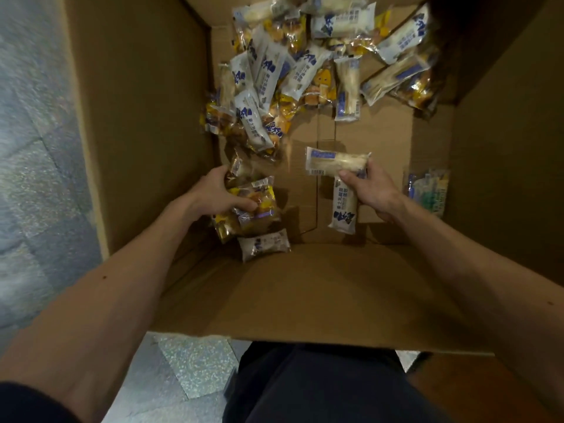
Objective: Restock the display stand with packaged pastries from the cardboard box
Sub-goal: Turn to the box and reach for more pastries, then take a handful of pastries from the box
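Observation:
I look down into a large open cardboard box (pixel 305 294). Both my arms reach inside. My left hand (pixel 218 192) grips a bunch of yellow pastry packs (pixel 258 203) near the box's left wall. My right hand (pixel 370 186) holds two white pastry packs: one (pixel 331 163) lies crosswise above the thumb, the other (pixel 343 209) hangs down below the hand. A heap of white-and-blue and yellow packs (pixel 290 71) fills the far end of the box floor. One small white pack (pixel 264 244) lies loose below my left hand.
A greenish pack (pixel 428 190) leans against the right box wall. The tall box walls rise on all sides. Grey speckled floor tiles (pixel 33 148) show at the left and below the near flap. My dark trousers (pixel 320 389) are at the bottom. No display stand is in view.

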